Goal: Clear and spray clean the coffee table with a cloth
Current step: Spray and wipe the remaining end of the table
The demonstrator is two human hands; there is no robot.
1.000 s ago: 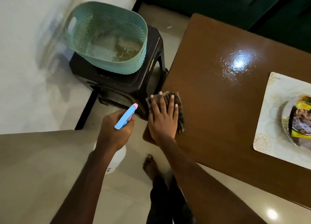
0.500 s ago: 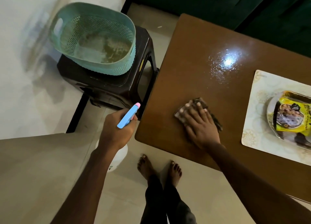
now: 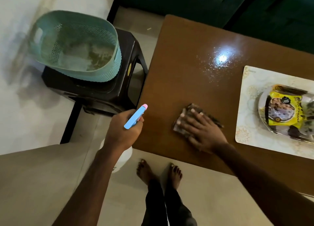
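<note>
The brown wooden coffee table [image 3: 178, 83] fills the right half of the view, with wet droplets glinting near its middle. My right hand [image 3: 202, 132] lies flat, fingers spread, pressing a dark patterned cloth [image 3: 182, 118] onto the table near its front edge. My left hand [image 3: 122, 130] hangs off the table's left corner, closed around a spray bottle [image 3: 136, 116] with a blue and pink head; its white body shows below my wrist. A pale placemat [image 3: 251, 90] at the right carries a plate holding a yellow snack packet [image 3: 283, 105].
A teal perforated basket [image 3: 76, 45] sits on a dark stool [image 3: 108, 93] just left of the table. A dark green sofa [image 3: 220, 3] runs along the far side. My bare feet [image 3: 159, 173] stand on the tiled floor by the table's front edge.
My right hand has slid the cloth from the table's left corner toward the middle of the front edge. My left hand has kept the spray bottle in about the same place.
</note>
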